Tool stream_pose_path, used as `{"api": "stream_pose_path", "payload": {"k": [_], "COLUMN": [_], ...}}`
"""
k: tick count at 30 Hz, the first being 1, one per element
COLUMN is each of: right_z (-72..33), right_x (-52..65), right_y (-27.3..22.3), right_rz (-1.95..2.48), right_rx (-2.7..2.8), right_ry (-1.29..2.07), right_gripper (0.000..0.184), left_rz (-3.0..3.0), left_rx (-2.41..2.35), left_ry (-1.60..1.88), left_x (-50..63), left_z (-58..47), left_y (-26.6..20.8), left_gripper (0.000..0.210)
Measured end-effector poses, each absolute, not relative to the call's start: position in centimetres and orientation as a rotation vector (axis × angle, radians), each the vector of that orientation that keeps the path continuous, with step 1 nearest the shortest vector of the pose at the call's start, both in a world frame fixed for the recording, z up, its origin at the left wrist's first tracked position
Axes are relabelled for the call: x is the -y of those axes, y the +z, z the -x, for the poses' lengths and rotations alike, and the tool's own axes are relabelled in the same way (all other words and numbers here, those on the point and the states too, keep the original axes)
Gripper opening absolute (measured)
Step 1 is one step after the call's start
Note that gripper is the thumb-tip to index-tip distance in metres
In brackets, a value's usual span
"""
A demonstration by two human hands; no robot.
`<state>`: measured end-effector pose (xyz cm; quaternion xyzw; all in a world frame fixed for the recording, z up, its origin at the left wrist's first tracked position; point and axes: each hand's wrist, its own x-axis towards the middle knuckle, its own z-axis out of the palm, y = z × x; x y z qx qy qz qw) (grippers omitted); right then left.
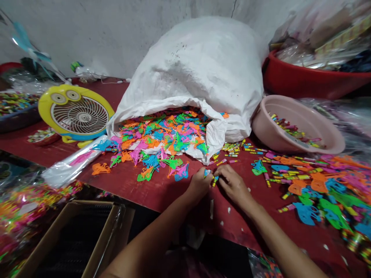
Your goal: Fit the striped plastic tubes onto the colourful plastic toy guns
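My left hand [199, 184] is closed round a small wrapped tube [206, 173], whose blue and white end sticks out past the thumb. Close beside it, my right hand [232, 185] pinches a short yellow and blue tube [215, 181] between its fingertips. The two hands almost meet above the red table [171, 195]. Just beyond them spills a heap of pink, orange, green and blue plastic pieces [162, 133] from the mouth of a large white sack [203, 65]. More small striped tubes [232, 148] lie loose behind my right hand.
A pink basin [292, 143] holding tubes tilts at the right, below a red tub [313, 83]. Assembled-looking pieces [330, 185] pile up at far right. A yellow fan [82, 116] and plastic bags [72, 164] occupy the left; an open carton [46, 247] stands below.
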<state>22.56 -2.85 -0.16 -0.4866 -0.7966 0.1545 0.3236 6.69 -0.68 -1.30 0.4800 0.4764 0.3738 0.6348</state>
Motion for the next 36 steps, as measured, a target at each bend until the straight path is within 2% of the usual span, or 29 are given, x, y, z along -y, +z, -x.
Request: {"api": "stream_pose_path", "payload": {"k": [4, 8, 11, 16, 21, 24, 27, 29, 33, 34, 36], "right_z": [-20.9, -22.1, -23.9, -24.7, -24.0, -23.2, -21.8, -20.9, -20.6, -20.9, -21.7], "right_x": [3.1, 1.6, -0.4, -2.1, -1.4, 0.0, 2.0, 3.3, 4.3, 4.0, 2.8], "right_y": [0.5, 0.6, 0.3, -0.2, -0.3, -0.1, 0.3, 0.6, 0.7, 0.6, 0.2], "right_rz": [1.257, 1.342, 1.561, 1.649, 1.663, 1.612, 1.419, 1.279, 1.174, 1.175, 1.268], "right_rx": [2.025, 2.048, 2.101, 2.200, 2.146, 2.091, 1.992, 1.967, 2.076, 2.086, 2.097], "right_ry": [0.375, 0.254, 0.031, 0.011, 0.066, 0.150, 0.255, 0.326, 0.487, 0.493, 0.392], "right_gripper": [0.023, 0.039, 0.041, 0.028, 0.020, 0.016, 0.015, 0.020, 0.053, 0.057, 0.054], "left_rz": [-0.996, -0.747, -0.578, -0.483, -0.439, -0.478, -0.482, -0.436, -0.359, -0.356, -0.360], "left_rx": [-0.890, -0.728, -0.755, -0.709, -0.718, -0.731, -0.705, -0.670, -0.675, -0.686, -0.700], "left_ry": [0.818, 0.797, 0.817, 0.847, 0.963, 1.018, 0.923, 0.836, 0.819, 0.855, 0.935], "left_x": [1.1, 1.0, 0.8, 0.6, 0.4, 0.4, 0.6, 0.5, 0.3, 0.2, 0.1], "left_z": [-6.4, -5.7, -5.7, -5.8, -6.0, -6.5, -6.9, -6.9, -6.2, -5.9, -5.6], "left_y": [-0.6, -0.5, -1.0, -1.6, -1.5, -1.3, -1.2, -1.2, -1.1, -1.1, -0.9], "left_gripper": [0.014, 0.037, 0.048, 0.032, 0.040, 0.034, 0.031, 0.031, 0.027, 0.025, 0.026]}}
